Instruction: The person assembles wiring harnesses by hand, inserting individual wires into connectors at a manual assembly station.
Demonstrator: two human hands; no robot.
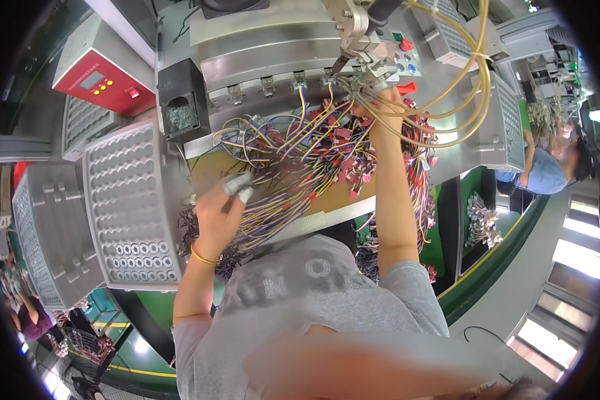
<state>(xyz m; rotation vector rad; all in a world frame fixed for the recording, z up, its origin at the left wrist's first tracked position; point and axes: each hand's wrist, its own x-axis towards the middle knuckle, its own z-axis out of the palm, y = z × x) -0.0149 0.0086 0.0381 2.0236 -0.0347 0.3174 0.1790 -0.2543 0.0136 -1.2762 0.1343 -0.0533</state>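
My left hand (221, 208), with white covers on its fingertips and a yellow band at the wrist, hovers at the left end of a thick bundle of wires (267, 217). Its thumb and finger are drawn close together; whatever lies between them is too small to make out. Farther right, my right hand (384, 112) reaches up to a metal clamp-like fixture (373, 79), its fingers curled and partly hidden there. Yellow, purple and black wires with red connectors (357, 170) spread below it. Two wires run up to small metal holders (300, 81) along the machine's front.
Left of the wires stand a black box (182, 100), a grey tray (123, 200) holding metal rings, and a red-fronted control unit (103, 73). Amber hoses (483, 100) loop above my right arm. A person in blue (547, 170) is at far right.
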